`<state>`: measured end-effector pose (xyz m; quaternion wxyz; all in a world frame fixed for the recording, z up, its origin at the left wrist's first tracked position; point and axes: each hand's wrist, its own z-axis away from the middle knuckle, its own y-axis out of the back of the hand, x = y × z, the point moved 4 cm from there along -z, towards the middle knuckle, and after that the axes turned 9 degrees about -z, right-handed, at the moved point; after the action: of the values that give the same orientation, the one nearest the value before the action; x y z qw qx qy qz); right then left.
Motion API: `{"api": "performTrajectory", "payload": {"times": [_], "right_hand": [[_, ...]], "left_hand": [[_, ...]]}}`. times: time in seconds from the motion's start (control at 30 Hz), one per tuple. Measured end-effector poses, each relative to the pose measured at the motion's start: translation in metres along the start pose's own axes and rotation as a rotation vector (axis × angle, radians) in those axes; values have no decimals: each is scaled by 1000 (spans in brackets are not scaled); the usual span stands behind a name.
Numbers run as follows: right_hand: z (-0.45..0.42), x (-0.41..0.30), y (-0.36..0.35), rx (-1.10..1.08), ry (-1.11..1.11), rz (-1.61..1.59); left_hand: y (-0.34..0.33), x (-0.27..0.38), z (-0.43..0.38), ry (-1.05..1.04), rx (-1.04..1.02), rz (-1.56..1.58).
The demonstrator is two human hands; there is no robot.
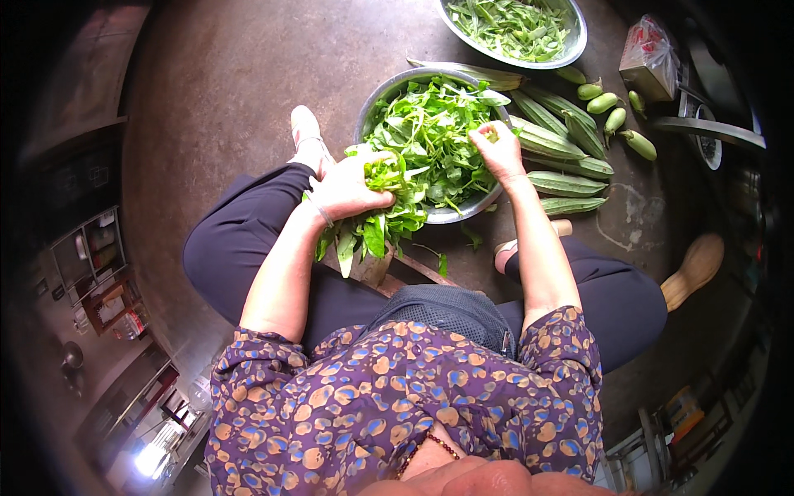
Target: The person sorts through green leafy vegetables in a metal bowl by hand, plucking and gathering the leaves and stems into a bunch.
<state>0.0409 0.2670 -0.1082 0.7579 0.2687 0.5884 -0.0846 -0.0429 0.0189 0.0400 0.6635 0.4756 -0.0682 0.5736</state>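
Observation:
A metal basin (pixel 448 217) full of leafy greens (pixel 437 133) stands on the floor before me. My left hand (pixel 350 189), with a bangle at the wrist, holds a bunch of leafy greens (pixel 378 226) at the basin's near left rim; leaves hang down from it. Over the right side of the basin is my right hand (pixel 498 149), its fingers curled together with a bit of green at the fingertips; whether it grips a piece I cannot tell. Loose leaves (pixel 442 263) lie on the floor below the basin.
Several ridged gourds (pixel 549 137) lie right of the basin, with small pale green eggplants (pixel 614 121) beyond. A second basin (pixel 527 62) of cut greens stands at the top. A box in a plastic bag (pixel 648 62) is at upper right, a tan squash (pixel 698 266) by my right knee.

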Motion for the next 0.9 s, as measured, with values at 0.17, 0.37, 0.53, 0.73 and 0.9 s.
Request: {"api": "performTrajectory", "payload": {"times": [0.17,0.37,0.53,0.73,0.9], "right_hand": [[18,-10,-41,-262,48,76],[13,39,-48,-395,-281,280],[-7,9,-25,-420,12,-84],[8,-49,-1,-486,-180,-528],[20,-68,-17,-582,-292,-512]], "left_hand": [[-3,-3,1,-32,58,28],[-5,14,2,-131,115,-4],[-2,8,3,-89,124,38],[2,8,-4,-25,2,133],[3,9,-10,-78,0,211]]}}
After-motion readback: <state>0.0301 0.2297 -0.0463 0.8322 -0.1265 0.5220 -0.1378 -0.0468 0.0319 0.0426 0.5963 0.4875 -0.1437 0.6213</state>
